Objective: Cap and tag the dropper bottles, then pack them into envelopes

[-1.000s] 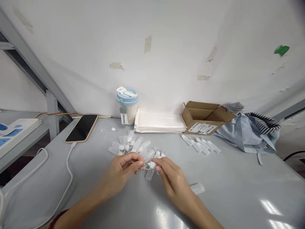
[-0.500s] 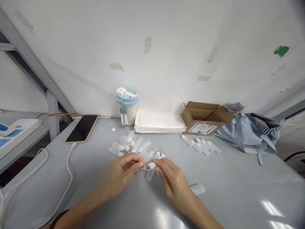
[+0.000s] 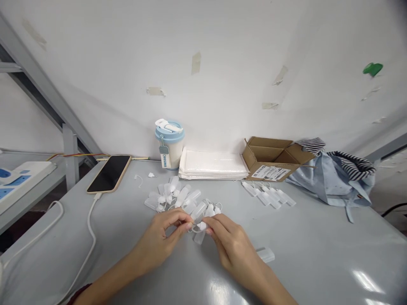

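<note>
Plastic bottle (image 3: 199, 236) hangs between left hand (image 3: 157, 241) and right hand (image 3: 232, 245), pinched together at its white cap (image 3: 202, 226), clear of the pile (image 3: 173, 199) at 11 o'clock.

Plastic bottles (image 3: 182, 197) between phone (image 3: 109, 173) and carton (image 3: 270, 153)

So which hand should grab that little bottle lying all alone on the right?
Right, probably: the right hand is closest to the small clear bottle, while the left hand is farther away, on the other side of the right hand.
</note>
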Demonstrator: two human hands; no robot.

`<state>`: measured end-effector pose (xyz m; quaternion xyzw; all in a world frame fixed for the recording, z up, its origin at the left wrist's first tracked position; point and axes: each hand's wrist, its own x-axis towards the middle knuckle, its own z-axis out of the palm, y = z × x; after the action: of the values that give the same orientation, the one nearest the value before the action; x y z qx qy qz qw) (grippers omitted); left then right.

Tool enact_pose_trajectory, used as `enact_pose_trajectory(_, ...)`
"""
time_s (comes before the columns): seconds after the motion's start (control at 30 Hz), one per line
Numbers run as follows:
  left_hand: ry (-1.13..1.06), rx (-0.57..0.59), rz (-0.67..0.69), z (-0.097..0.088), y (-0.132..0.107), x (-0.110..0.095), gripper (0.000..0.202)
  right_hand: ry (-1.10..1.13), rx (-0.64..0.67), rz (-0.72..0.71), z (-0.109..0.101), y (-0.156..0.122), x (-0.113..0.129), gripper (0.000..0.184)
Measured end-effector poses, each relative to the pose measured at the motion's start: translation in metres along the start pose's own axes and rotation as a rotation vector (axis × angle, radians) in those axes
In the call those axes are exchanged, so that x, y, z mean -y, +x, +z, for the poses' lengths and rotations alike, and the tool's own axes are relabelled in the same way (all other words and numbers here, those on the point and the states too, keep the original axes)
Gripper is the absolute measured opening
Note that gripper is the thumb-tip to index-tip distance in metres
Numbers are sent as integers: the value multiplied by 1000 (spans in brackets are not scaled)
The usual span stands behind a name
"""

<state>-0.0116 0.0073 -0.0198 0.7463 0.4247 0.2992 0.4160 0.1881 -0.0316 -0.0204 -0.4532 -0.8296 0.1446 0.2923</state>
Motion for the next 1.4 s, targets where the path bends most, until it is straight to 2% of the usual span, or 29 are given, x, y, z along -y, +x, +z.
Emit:
enact_pose_trajectory(0.57,-13,-4,-16,0,1,-3,20,-17,-11,-8,0,0,-1,27)
enact_pose_trajectory(1.0,-115,-18,-127,1,-1,-2,21,57,-50,19,-1,1,-1,25)
enact_pose_trajectory(1.4,-208,-2,-110,6,-2,2,23,59,-79,-24,4,1,1,26)
